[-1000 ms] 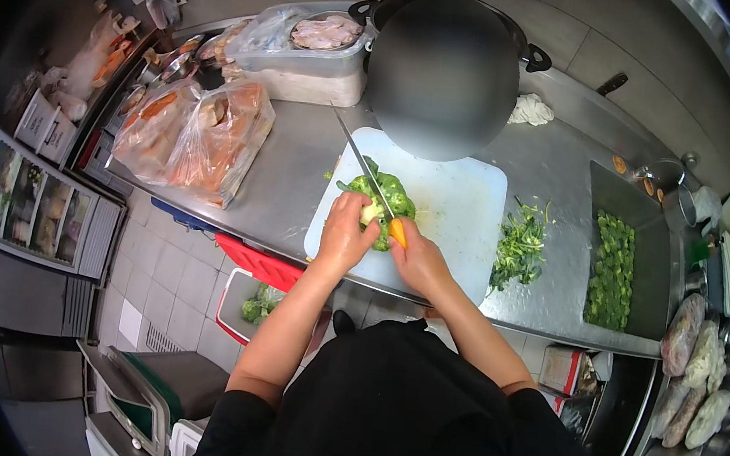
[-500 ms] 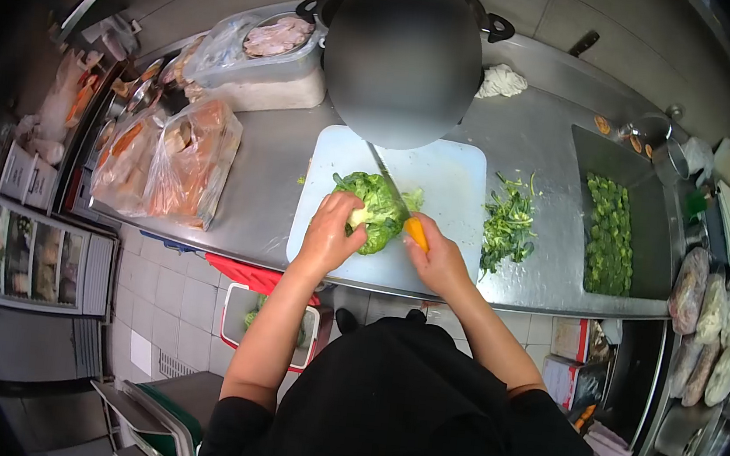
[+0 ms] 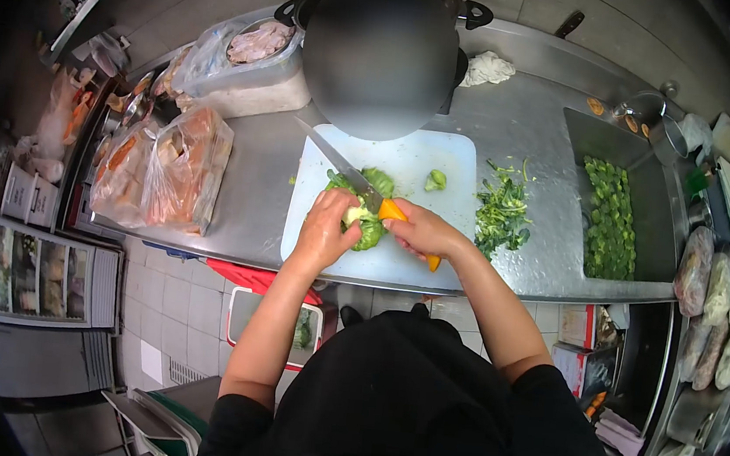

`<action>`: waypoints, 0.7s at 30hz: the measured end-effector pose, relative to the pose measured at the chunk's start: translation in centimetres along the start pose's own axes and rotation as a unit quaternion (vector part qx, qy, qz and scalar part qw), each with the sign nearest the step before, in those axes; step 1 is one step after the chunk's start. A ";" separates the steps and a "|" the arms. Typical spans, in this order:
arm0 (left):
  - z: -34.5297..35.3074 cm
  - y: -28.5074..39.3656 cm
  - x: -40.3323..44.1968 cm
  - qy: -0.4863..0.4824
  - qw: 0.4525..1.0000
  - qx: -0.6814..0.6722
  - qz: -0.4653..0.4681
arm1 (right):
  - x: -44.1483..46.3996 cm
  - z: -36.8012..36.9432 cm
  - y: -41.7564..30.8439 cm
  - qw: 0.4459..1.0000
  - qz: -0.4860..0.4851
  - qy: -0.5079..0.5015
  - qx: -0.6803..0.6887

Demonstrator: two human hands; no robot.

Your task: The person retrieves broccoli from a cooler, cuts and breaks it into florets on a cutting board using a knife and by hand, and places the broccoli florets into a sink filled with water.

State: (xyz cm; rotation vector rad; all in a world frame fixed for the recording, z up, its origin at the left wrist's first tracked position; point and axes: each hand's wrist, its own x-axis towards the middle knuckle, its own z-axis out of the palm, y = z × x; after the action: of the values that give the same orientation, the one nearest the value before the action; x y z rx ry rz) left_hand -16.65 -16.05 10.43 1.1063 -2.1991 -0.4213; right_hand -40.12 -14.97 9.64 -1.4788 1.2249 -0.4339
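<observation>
My left hand (image 3: 330,223) grips a head of broccoli (image 3: 370,236) on the left part of the white cutting board (image 3: 419,264), its pale stem turned up towards me. In my right hand (image 3: 424,231) is the orange handle of a knife (image 3: 348,170). The blade lies across the broccoli, tip pointing to the upper left, and its heel is close to the stem. A small cut floret (image 3: 436,180) rests apart on the board's right side. Trimmed leaves and stems (image 3: 504,204) are heaped on the steel counter just right of the board.
Broccoli florets (image 3: 609,216) fill part of the sink (image 3: 581,130) at right. Bagged orange-pink food (image 3: 184,167) and a plastic tub (image 3: 263,95) stand at left. Behind the board is a large black pot (image 3: 476,14), mostly hidden by a blurred disc. A bin (image 3: 238,312) sits below.
The knife has swung left over the broccoli, its tip now pointing further left. A floret now lies separate on the board. The view has shifted slightly.
</observation>
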 end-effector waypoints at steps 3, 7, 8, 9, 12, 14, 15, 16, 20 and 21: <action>-0.2 0.2 0.1 -0.010 1.000 0.001 -0.011 | 0.8 -0.7 1.8 0.961 0.044 -0.120 0.244; -0.5 0.5 -0.2 -0.011 1.000 0.012 -0.014 | -0.2 0.9 2.8 0.932 0.031 -0.047 0.357; -0.5 0.5 0.0 -0.016 0.999 0.006 -0.048 | -0.4 0.8 3.1 0.924 0.033 0.010 0.380; -0.6 -0.1 -0.2 -0.013 0.998 0.006 -0.053 | -0.8 0.8 3.5 0.925 0.036 0.005 0.378; -1.4 -2.3 -1.0 0.018 0.993 -0.012 -0.114 | -2.8 1.6 4.1 0.972 0.000 0.066 0.225; -2.5 -2.5 -1.7 0.006 0.982 -0.027 -0.185 | -4.7 2.3 2.4 0.990 0.021 0.100 0.097; -3.0 -2.7 -1.9 -0.004 0.985 -0.005 -0.172 | -4.9 2.9 2.1 0.992 0.023 0.099 0.072; -3.1 -2.7 -2.3 -0.001 0.985 -0.001 -0.175 | -4.6 3.6 2.4 0.993 0.019 0.095 0.071; -2.6 -1.1 -2.7 -0.014 0.976 -0.043 -0.214 | -2.9 5.7 3.7 0.993 0.003 0.118 0.005; -1.9 -1.5 -2.7 0.000 0.979 0.011 -0.202 | -2.7 5.7 3.5 0.992 0.003 0.123 -0.008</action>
State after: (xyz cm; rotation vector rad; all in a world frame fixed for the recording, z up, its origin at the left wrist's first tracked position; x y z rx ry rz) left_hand -13.23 -14.79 9.97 1.5703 -1.9783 -0.5678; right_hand -38.18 -9.25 5.63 -1.4668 1.4271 -0.6176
